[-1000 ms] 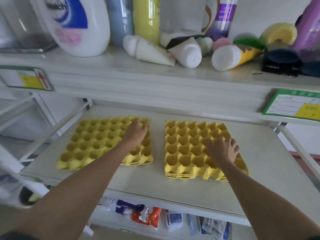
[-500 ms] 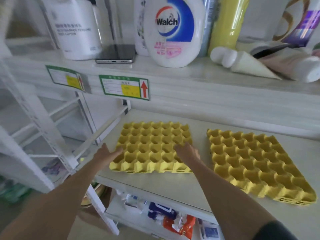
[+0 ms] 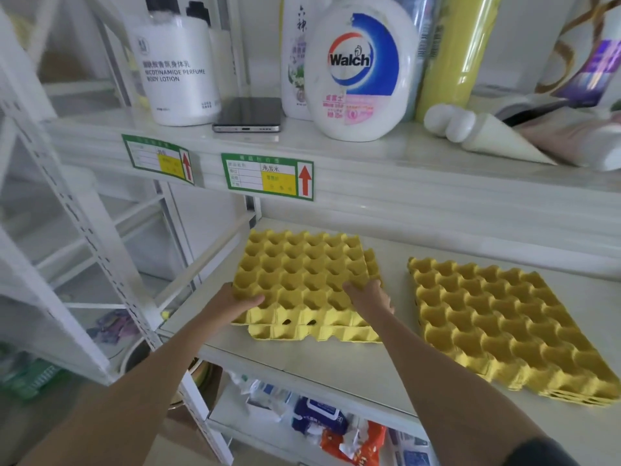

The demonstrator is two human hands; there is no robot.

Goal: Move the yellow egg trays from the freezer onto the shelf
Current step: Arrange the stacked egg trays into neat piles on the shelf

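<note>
both hands (image 3: 235, 302) pinching top yellow tray's (image 3: 299, 280) near edge, seemingly lifted, shelf (image 3: 336, 361) front bare

On the upper level we see a lotion tub (image 3: 179, 67), a phone (image 3: 248, 115) beside it, a Walch bottle (image 3: 359, 68) and two green labels (image 3: 267, 176).

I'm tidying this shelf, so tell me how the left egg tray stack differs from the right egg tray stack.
The left stack is gripped at its near corners by the left hand and right hand; the right stack lies untouched. The left stack's top tray sits offset from the tray beneath, while the right stack's trays look aligned. The left stack lies near the shelf's left end, the right stack further right. Both are yellow and empty.
</note>
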